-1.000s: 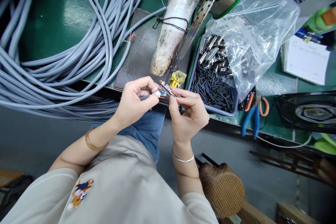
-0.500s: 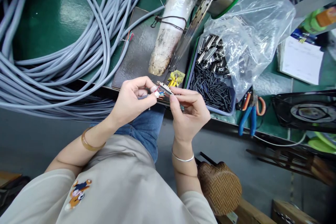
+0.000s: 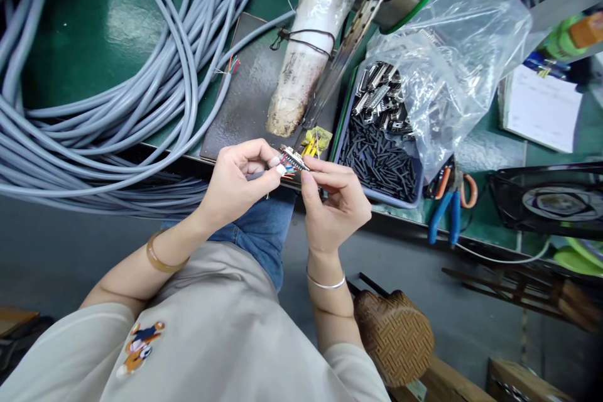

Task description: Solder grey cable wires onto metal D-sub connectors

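Observation:
My left hand (image 3: pixel 245 173) is closed, its thumb and forefinger pinching the left end of a small metal D-sub connector (image 3: pixel 294 157) and the coloured wires (image 3: pixel 291 171) beside it. At the connector's right end, the thumb and fingertips of my right hand (image 3: pixel 334 201) are pressed together on it; any small part between them is hidden. Both hands are just off the front edge of the bench. Close behind the connector lies a yellow piece (image 3: pixel 316 141) on the dark mat (image 3: pixel 240 107).
Grey cables (image 3: pixel 179 75) are heaped on the left. A white wrapped tube (image 3: pixel 301 69) slants down behind my hands. To the right stands a bin (image 3: pixel 418 191) of black sleeves (image 3: pixel 379 160) and connectors (image 3: pixel 381 97), partly under a plastic bag (image 3: pixel 471 44). Blue-handled pliers (image 3: pixel 445 210) hang over the edge.
My right hand has shifted slightly left, towards the connector. My left hand stays almost where it was, with the same grip.

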Motion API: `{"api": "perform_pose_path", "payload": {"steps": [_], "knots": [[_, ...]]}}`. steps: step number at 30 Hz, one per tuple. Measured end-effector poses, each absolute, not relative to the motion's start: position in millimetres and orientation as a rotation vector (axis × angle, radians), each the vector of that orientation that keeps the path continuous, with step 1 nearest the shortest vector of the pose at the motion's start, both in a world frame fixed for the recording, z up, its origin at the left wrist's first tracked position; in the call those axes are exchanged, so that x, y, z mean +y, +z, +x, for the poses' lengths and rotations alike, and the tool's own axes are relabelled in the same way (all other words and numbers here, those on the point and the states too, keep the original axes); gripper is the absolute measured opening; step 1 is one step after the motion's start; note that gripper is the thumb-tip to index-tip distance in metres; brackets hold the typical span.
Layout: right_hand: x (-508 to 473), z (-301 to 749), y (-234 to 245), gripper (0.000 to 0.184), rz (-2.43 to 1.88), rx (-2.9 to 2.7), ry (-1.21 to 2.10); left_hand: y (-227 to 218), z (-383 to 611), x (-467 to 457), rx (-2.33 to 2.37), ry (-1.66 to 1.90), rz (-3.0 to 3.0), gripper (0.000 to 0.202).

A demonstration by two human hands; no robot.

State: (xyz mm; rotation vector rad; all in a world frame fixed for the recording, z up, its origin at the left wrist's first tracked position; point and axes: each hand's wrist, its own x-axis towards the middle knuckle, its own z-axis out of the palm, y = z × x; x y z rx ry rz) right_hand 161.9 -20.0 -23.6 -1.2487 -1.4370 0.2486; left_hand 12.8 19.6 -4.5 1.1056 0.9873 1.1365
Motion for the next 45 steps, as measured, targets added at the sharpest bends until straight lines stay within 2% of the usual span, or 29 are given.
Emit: {"api": "perform_pose_path", "payload": {"steps": [5, 30, 37, 45], "knots": [[-19.3, 159.8, -22.1, 0.016, -1.204, -1.466, 0.194, -3.5, 15.6, 16.5, 1.063, 1.168, 1.171, 0.014], [-17.5, 159.5, -27.2, 0.02, -1.212, -1.617, -0.127, -2.5, 21.2, 17.0, 1.163, 1.252, 1.405, 0.01], [-14.8, 161.4, -25.2, 0.013, -1.252, -1.624, -0.096, -4.6, 21.9, 17.6, 1.19, 1.239, 1.414, 0.011], [-11.1, 159.9, -20.6, 0.016, -1.251, -1.609, -0.063, -5.4, 25.8, 14.9, 1.239, 1.305, 1.463, 0.013]]}}
